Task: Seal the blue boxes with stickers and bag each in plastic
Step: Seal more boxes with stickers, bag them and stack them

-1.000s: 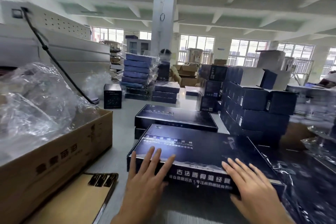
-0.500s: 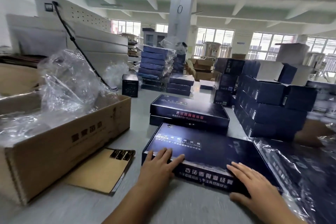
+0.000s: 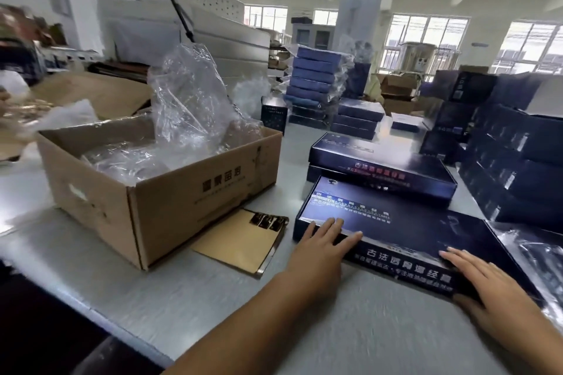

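Grey table (image 3: 213,298): left hand (image 3: 323,243), right hand (image 3: 487,286) rest flat-fingered on blue box (image 3: 396,222); nearby plastic (image 3: 530,250) blurred.

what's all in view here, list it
near box: one, dark blue, front centre
stacked boxes: two, dark blue, behind it
carton: one, brown, left of near box
plastic bags: count unclear, clear, in carton
sticker sheet: one, tan with gold, between carton and near box
bagged boxes: one stack, blue, back centre
box piles: many, dark blue, right
table: one, grey, underneath
left hand: flat on near box's left front edge
right hand: flat on its right front corner
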